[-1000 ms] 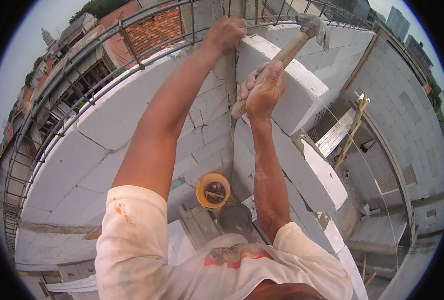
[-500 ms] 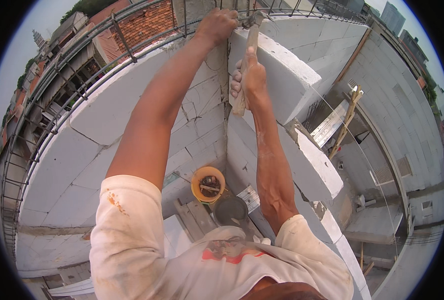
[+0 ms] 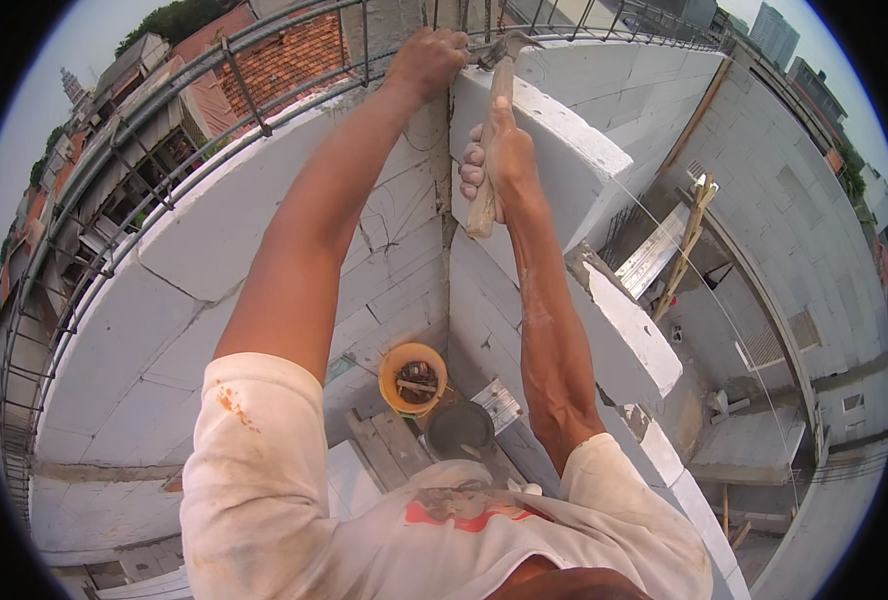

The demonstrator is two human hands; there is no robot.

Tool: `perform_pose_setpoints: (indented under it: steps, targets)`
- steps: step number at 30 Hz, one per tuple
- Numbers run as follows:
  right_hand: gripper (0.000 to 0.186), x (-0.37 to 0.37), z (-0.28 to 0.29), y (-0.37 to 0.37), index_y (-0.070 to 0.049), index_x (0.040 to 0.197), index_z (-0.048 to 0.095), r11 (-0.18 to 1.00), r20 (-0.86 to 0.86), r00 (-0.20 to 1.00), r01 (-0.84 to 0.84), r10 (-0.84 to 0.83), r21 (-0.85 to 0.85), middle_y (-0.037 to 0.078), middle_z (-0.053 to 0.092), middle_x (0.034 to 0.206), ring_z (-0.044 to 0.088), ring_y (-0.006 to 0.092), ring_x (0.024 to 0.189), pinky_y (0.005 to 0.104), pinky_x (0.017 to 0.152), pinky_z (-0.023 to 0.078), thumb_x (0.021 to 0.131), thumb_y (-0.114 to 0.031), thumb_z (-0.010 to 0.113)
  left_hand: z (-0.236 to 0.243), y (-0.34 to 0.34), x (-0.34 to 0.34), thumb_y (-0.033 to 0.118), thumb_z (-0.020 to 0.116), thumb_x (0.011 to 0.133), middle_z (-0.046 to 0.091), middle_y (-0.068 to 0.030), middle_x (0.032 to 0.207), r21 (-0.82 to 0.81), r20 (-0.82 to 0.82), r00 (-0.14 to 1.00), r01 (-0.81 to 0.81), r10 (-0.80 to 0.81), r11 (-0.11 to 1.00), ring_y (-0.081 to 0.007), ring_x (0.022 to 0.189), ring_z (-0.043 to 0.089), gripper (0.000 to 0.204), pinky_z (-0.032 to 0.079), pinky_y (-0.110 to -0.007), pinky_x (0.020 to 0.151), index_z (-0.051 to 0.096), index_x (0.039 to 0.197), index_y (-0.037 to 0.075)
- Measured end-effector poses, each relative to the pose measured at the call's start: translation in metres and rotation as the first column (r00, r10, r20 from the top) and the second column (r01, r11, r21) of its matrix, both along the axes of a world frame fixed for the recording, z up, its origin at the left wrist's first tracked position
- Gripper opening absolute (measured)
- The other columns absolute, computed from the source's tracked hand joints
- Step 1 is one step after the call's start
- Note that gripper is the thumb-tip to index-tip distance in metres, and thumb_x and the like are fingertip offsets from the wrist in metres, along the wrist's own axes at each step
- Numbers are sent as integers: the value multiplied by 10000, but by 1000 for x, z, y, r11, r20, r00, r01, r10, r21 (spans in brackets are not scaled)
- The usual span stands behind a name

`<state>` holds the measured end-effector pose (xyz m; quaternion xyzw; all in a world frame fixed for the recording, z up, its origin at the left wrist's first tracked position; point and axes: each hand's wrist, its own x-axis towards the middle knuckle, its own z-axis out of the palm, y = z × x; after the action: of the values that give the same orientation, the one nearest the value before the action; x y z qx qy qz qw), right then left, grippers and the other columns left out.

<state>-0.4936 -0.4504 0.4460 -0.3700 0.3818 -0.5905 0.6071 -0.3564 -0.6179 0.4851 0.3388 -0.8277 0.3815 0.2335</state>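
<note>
Block wall [image 3: 154, 330], pale grey, fills left and centre-left of frame. Second block wall [image 3: 794, 230], far right, bends with the lens. Rebar cage [image 3: 247, 90] runs along the top of the left wall, upper left to top centre. White block [image 3: 569, 165] upper centre, on top of the inner wall course, long side angled down to the right.

Planks [image 3: 394, 445] low centre, side by side. Orange bucket [image 3: 409, 351] lower centre, upright, mouth up: a jumble of dark bits inside plus a pale stick-like piece [image 3: 418, 386] lying across; rest too small to tell. Dark round tub [image 3: 488, 415] just below it, open top, dull grey inside; can't tell if that's a fill or the bottom.

Hammer [image 3: 503, 82] upper centre, wooden handle near upright, head at the block's far end; can't tell if touching. Right hand [image 3: 509, 160]: fingers wrapped round the handle, thumb along it, firm grasp. Left hand [image 3: 429, 62], top centre: fingers curled, beside the rebar and left of the hammer head; can't tell whether it grasps anything.
</note>
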Motion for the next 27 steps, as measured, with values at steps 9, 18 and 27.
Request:
perform_pose_setpoints:
  steps: [9,18,27]
  targets:
    - [616,5,-2,-4,-56,984,441,977,67,991,129,-119,-168,-4,401,624,409,129,424,315,369,381,1032,-666,367,0,5,-12,101,597,866,660,-12,1069,-4,-25,999,20,-20,1000,-197,1107,637,161,495,-382,952,750,903,128]
    - [619,5,28,22,-50,942,436,894,177,973,210,-150,-397,24,419,617,423,125,399,328,346,373,1042,-655,350,-3,4,1,112,603,872,666,-3,1112,-22,9,1000,-22,22,1000,-190,1126,633,170,494,-370,969,761,929,139]
    - [597,7,1,8,-58,983,446,999,43,999,-15,17,-49,-4,401,636,401,126,435,311,384,384,1032,-649,385,-9,7,8,102,580,883,673,-17,1132,-17,4,1000,-26,26,1000,-197,1128,634,190,489,-372,982,758,946,127]
